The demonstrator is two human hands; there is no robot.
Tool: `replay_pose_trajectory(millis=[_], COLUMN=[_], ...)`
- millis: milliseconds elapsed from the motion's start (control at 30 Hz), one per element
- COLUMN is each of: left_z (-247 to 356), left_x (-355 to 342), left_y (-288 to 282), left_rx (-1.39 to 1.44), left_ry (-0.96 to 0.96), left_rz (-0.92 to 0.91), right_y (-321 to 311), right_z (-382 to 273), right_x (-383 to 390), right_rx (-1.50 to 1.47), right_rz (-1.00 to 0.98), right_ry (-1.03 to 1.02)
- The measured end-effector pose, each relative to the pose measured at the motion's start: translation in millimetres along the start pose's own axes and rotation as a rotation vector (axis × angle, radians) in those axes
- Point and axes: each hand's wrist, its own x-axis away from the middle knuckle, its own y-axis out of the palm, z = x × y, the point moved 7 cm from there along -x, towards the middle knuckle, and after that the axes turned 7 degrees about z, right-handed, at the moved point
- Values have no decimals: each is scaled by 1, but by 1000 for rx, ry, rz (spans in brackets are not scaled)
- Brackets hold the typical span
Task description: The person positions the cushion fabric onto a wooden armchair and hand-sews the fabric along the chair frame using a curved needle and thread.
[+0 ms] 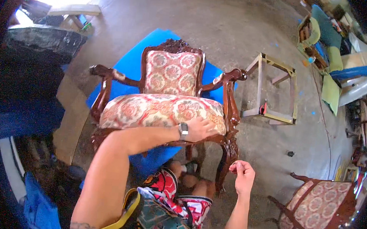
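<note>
A carved dark wood armchair [172, 74] with floral upholstered back and seat cushion stands before me on a blue sheet [137, 44]. My left hand [199, 129] rests on the front right part of the seat cushion [138, 111], fingers apart, a wristwatch [183, 131] on that wrist. My right hand [243, 172] is raised beside the chair's front right leg [225, 159], thumb and fingers pinched on something small that I cannot make out.
A wooden frame stool [293, 98] stands at the right. A second floral wooden chair [316, 206] is at lower right. Cardboard [67, 124] and dark wrapped bulk [41, 43] lie at the left. A cable [324, 114] runs along the floor near piled padding [331, 98].
</note>
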Motion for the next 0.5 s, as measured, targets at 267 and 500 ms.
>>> replay_pose_trajectory(millis=[267, 500], left_z=[125, 227], left_x=[55, 242], left_y=[-114, -181], left_rx=[126, 112], left_ry=[-655, -1157], left_rz=[173, 277], right_y=[-18, 15], right_z=[-114, -152], right_x=[76, 172], right_rx=[-621, -252], right_rz=[-36, 51], right_ry=[-247, -297])
